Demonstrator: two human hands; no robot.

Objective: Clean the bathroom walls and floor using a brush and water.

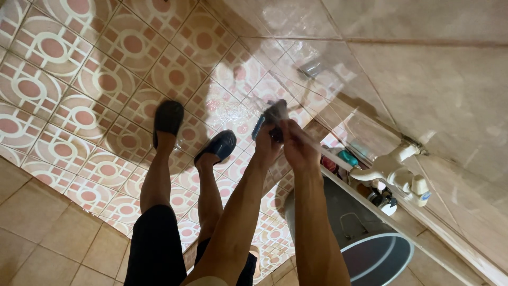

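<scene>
- The person is standing on a tiled floor (69, 69) patterned with pink circles and cream rings, and the head camera is looking down along both bare forearms.
- The left hand (266, 142) is closing around a dark object with a blue part (258, 127), which looks like a small brush, though it is too blurred to name for certain.
- The right hand (297, 144) is curling its fingers just beside the left one, with both meeting at the same dark object (276, 112); whether the right one is gripping it or only touching it, I cannot tell.
- The object is sitting above the floor, out in front of the body, near the corner where the floor is meeting the beige tiled wall (434, 90).
- Two feet in dark slippers are showing below the hands: one slipper (168, 117) is sitting further left, the other slipper (218, 145) is lying nearer the hands.
- Dark shorts (156, 249) are covering the upper legs at the bottom of the view.
- A cream plastic tap (394, 169) is sticking out from the wall at the right.
- A dark bucket with a pale rim (370, 254) is standing under the tap, near the right forearm.
- A few small bottles and containers (344, 158) are crowding along the wall between the hands and the tap, too blurred to tell apart.
- The floor around the hands is looking wet and shiny.
</scene>
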